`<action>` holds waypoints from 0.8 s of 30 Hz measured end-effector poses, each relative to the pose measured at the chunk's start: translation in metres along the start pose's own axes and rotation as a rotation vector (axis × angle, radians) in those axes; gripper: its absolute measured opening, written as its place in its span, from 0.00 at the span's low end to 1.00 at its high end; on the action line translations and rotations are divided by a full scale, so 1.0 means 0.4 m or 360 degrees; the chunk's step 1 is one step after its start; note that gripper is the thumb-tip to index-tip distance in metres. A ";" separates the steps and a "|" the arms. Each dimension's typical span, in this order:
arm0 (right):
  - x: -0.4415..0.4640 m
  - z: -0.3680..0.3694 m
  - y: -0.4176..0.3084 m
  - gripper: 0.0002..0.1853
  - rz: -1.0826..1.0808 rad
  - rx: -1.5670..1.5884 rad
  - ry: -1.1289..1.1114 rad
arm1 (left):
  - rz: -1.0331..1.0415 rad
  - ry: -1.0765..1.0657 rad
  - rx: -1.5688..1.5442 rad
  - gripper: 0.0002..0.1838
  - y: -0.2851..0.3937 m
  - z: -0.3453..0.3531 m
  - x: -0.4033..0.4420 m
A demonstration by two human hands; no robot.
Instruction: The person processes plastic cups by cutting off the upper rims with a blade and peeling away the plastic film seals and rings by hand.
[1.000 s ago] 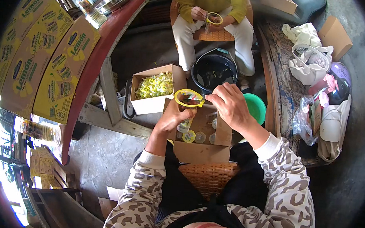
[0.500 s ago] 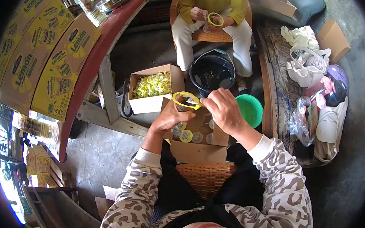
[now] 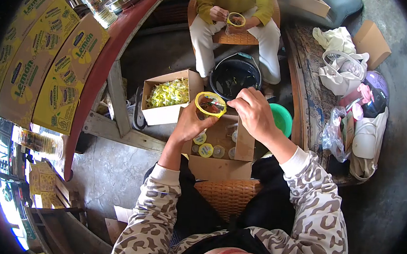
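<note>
My left hand (image 3: 191, 125) is wrapped around a clear plastic cup (image 3: 210, 112) with a yellow rim, its mouth turned up towards me. Red and dark shapes show inside the rim. Close by the cup's right edge, my right hand (image 3: 254, 114) has its fingertips pinched together; what they hold, if anything, is too small to make out. Beneath both hands stands an open cardboard box (image 3: 219, 168), where several cups, some with yellow printed lids (image 3: 205, 150), sit upright.
A carton of yellow-green strips (image 3: 169, 95) stands left of a black bucket (image 3: 235, 77) of dark liquid. The green basin (image 3: 281, 119) is at right. Opposite, a seated person (image 3: 235, 11) holds a yellow-rimmed cup. Lemon drink cartons (image 3: 70, 75) line the left; bags (image 3: 342, 73) lie right.
My left hand has raised the cup slightly and turned its mouth more towards me. The right hand has moved slightly up and stays pinched beside the rim.
</note>
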State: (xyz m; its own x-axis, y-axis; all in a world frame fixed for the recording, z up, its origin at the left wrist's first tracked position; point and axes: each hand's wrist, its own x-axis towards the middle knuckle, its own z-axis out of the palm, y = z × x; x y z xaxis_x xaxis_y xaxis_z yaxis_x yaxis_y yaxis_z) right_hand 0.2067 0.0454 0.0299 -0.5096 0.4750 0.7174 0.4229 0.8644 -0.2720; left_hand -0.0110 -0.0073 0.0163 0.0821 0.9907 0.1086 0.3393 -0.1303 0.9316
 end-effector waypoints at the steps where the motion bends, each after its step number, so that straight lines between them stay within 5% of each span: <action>1: 0.001 0.000 0.000 0.06 -0.0077 -0.0062 -0.0003 | 0.0010 0.0003 0.0018 0.28 0.000 0.000 -0.001; 7: -0.008 0.003 -0.016 0.04 -0.0291 -0.0278 0.0018 | -0.0324 -0.0093 -0.0590 0.29 -0.025 0.003 -0.007; 13: -0.014 0.017 -0.028 0.04 -0.0209 -0.0226 -0.0077 | -0.0175 -0.0163 -0.0466 0.23 -0.004 0.000 -0.017; 16: -0.006 0.019 -0.017 0.04 -0.0168 -0.0221 -0.0063 | -0.0123 -0.0131 -0.0366 0.28 -0.009 -0.003 -0.008; 24: -0.018 0.017 -0.029 0.04 -0.0305 -0.0347 -0.0007 | -0.0335 -0.0262 -0.0667 0.25 -0.017 -0.008 -0.017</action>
State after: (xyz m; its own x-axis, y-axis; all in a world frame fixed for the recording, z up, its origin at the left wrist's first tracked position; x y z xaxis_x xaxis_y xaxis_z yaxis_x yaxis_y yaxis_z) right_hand 0.2003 0.0331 0.0236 -0.5989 0.3076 0.7394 0.4695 0.8828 0.0130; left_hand -0.0168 -0.0132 0.0104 0.2108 0.9700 -0.1215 -0.0389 0.1325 0.9904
